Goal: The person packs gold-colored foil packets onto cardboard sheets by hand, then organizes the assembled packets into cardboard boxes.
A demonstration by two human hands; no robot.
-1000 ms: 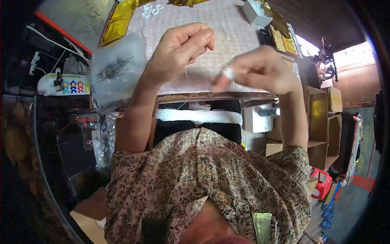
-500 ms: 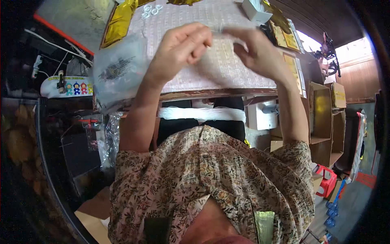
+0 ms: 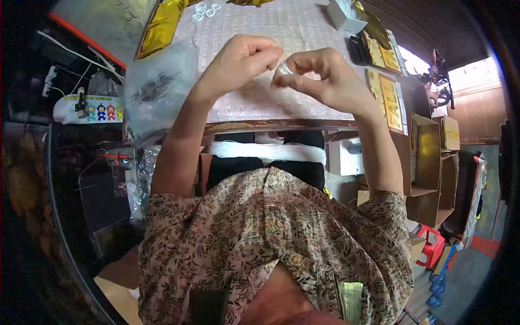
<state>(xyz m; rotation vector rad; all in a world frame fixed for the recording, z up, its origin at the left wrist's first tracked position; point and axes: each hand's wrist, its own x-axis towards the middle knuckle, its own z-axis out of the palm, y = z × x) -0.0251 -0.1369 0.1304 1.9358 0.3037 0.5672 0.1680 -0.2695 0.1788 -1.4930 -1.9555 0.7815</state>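
Note:
My right hand [image 3: 335, 81] pinches a small coil of white string [image 3: 283, 68] between thumb and fingers, above the cloth-covered table [image 3: 244, 108]. Close beside it, my left hand [image 3: 238, 64] is closed, its curled fingers pressed together just left of the coil. Whatever lies in those left fingers is too small or hidden to make out. Several similar white string coils [image 3: 205, 11] lie at the far left of the table. Across my lap stretches a long skein of white string [image 3: 268, 151].
A clear plastic bag [image 3: 162, 86] with dark print lies at the table's left. Gold foil [image 3: 165, 27] lines the far left edge. At the far right stand a white box [image 3: 346, 17] and printed packets [image 3: 389, 100]. Cardboard boxes [image 3: 425, 157] are stacked to my right.
My hands have slowed and come closer together. The right hand has moved left and slightly down, and the white coil now shows clearly between its fingertips.

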